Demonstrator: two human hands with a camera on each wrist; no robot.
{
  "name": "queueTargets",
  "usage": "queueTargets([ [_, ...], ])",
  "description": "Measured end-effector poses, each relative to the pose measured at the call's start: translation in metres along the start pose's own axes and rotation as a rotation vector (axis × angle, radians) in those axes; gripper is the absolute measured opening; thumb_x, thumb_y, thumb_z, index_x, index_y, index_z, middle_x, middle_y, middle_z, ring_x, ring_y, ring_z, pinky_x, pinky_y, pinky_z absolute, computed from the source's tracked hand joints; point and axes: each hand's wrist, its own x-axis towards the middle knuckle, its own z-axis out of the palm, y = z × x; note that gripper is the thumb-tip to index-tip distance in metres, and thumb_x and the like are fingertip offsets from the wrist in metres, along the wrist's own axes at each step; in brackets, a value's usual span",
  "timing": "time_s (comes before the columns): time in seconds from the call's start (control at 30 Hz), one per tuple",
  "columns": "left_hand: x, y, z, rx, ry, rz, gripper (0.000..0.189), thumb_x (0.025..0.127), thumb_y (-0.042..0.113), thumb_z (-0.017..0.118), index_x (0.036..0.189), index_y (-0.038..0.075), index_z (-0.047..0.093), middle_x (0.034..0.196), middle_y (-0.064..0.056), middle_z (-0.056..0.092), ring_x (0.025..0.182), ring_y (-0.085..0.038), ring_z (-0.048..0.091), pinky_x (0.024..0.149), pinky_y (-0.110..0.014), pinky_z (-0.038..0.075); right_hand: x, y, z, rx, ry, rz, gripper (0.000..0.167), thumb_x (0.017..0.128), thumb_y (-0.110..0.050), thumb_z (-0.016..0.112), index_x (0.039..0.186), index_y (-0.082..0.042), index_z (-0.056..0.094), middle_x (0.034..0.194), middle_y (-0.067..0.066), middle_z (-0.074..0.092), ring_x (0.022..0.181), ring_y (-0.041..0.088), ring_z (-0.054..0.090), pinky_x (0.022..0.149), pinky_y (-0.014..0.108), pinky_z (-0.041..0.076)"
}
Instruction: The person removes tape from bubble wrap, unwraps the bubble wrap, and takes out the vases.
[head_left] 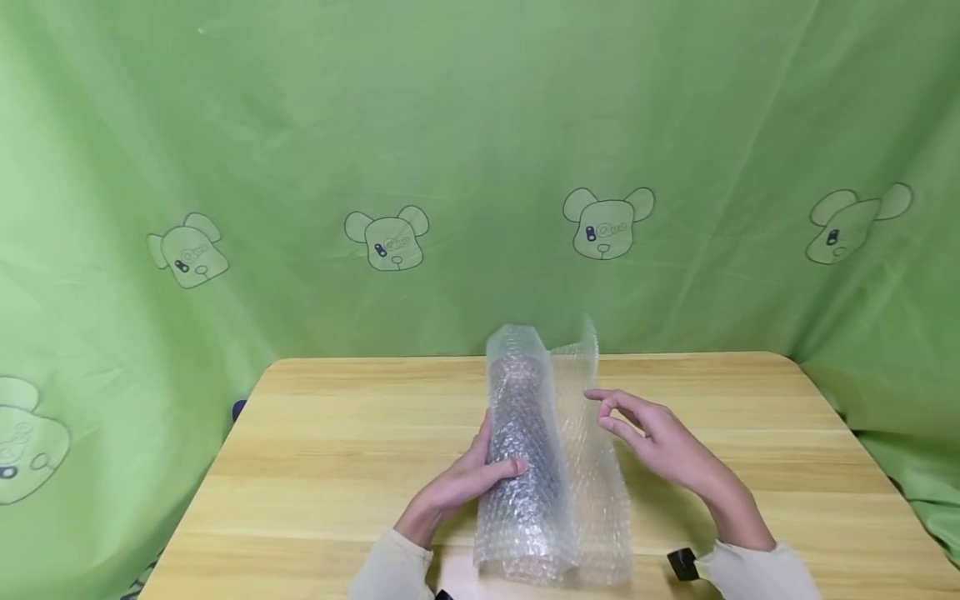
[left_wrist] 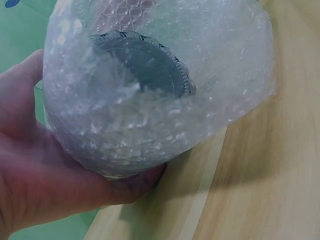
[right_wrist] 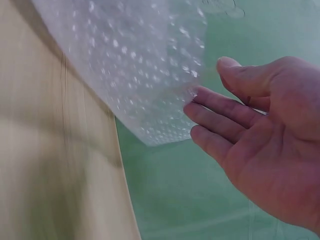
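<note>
Clear bubble wrap (head_left: 525, 508) is rolled around a dark, see-through object, and the bundle lies lengthwise away from me over the table. My left hand (head_left: 465, 483) grips it from the left, thumb across the top. Looking into the near end, the left wrist view shows the object's round, glassy end with a scalloped rim (left_wrist: 182, 75), sitting inside the wrap. A loose flap (head_left: 592, 483) of the wrap hangs out on the right. Beside its outer edge is my right hand (head_left: 660, 437); in the right wrist view its relaxed fingertips (right_wrist: 200, 130) are right at that edge.
A light wood-grain table (head_left: 360, 417) lies under the bundle. Green cloth (head_left: 480, 125) with printed bear heads hangs behind the far edge and along both sides.
</note>
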Motion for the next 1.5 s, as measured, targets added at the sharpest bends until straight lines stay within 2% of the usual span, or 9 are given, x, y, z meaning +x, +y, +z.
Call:
queueTargets([
  [0.1,0.0,-0.001,0.0,0.005,0.007,-0.005,0.116,0.09,0.038,0.071,0.163,0.016,-0.017,0.167,-0.027,-0.013,0.153,-0.047,0.002,0.121,-0.066,0.009,-0.007,0.009,-0.007,0.003,-0.001,0.029,0.012,0.107,-0.018,0.057,0.096,-0.012,0.061,0.143,0.016,0.061,0.133,0.043,0.054,0.111,0.013,0.032],
  [0.13,0.0,-0.001,0.0,0.001,0.006,-0.004,0.116,0.09,0.037,0.071,0.163,0.017,-0.017,0.167,-0.027,-0.013,0.153,-0.047,0.003,0.121,-0.066,0.01,-0.009,0.011,-0.009,0.001,-0.005,0.034,0.012,0.107,-0.017,0.057,0.097,-0.013,0.061,0.143,0.017,0.06,0.133,0.044,0.053,0.111,0.011,0.031],
  [0.2,0.0,-0.002,0.0,-0.005,0.004,0.003,0.115,0.09,0.037,0.071,0.163,0.019,-0.016,0.168,-0.026,-0.012,0.153,-0.047,0.006,0.121,-0.066,0.013,-0.012,0.015,-0.013,-0.003,-0.013,0.05,0.011,0.106,-0.017,0.057,0.097,-0.013,0.06,0.142,0.018,0.06,0.134,0.045,0.052,0.113,0.016,0.033],
  [0.3,0.001,-0.003,0.0,-0.02,-0.005,0.017,0.114,0.091,0.036,0.071,0.164,0.024,-0.016,0.168,-0.026,-0.01,0.152,-0.047,0.013,0.12,-0.065,0.019,-0.017,0.02,-0.019,-0.007,-0.032,0.068,0.008,0.105,-0.013,0.059,0.097,-0.012,0.06,0.14,0.021,0.061,0.133,0.048,0.052,0.114,0.039,0.039],
  [0.43,0.002,-0.004,0.001,-0.027,-0.015,0.023,0.113,0.091,0.034,0.071,0.164,0.026,-0.015,0.168,-0.026,-0.008,0.149,-0.046,0.021,0.119,-0.062,0.027,-0.023,0.028,-0.024,-0.007,-0.058,0.11,0.008,0.101,-0.012,0.065,0.094,-0.014,0.06,0.136,0.023,0.063,0.132,0.05,0.052,0.111,0.057,0.036],
  [0.67,0.001,-0.005,0.001,-0.016,-0.02,0.025,0.112,0.092,0.036,0.07,0.164,0.025,-0.015,0.168,-0.027,-0.007,0.149,-0.047,0.021,0.119,-0.063,0.026,-0.027,0.044,-0.019,-0.075,-0.089,0.168,0.021,0.092,-0.011,0.076,0.087,-0.017,0.057,0.129,0.025,0.066,0.126,0.053,0.055,0.108,0.062,0.039],
  [0.93,0.001,-0.005,0.001,-0.008,-0.028,0.049,0.112,0.092,0.035,0.069,0.164,0.025,-0.015,0.168,-0.028,-0.005,0.148,-0.046,0.025,0.118,-0.061,0.028,-0.029,0.053,-0.013,-0.091,-0.118,0.26,0.031,0.078,-0.003,0.084,0.087,-0.012,0.055,0.131,0.026,0.065,0.127,0.054,0.054,0.108,0.071,0.033],
  [1.27,0.001,-0.007,0.001,0.007,-0.016,0.034,0.113,0.092,0.037,0.07,0.164,0.021,-0.016,0.168,-0.028,-0.009,0.152,-0.048,0.012,0.121,-0.065,0.016,-0.032,0.059,-0.011,-0.09,-0.124,0.246,0.044,0.072,-0.003,0.088,0.103,-0.009,0.057,0.129,0.025,0.066,0.125,0.049,0.058,0.108,0.067,0.038],
  [1.5,0.001,-0.006,0.001,-0.001,-0.018,0.037,0.111,0.092,0.037,0.069,0.164,0.025,-0.015,0.168,-0.028,-0.009,0.15,-0.049,0.017,0.119,-0.064,0.023,-0.03,0.059,-0.014,-0.084,-0.124,0.202,0.052,0.075,-0.003,0.087,0.117,-0.006,0.057,0.128,0.023,0.067,0.124,0.046,0.06,0.108,0.072,0.034],
])
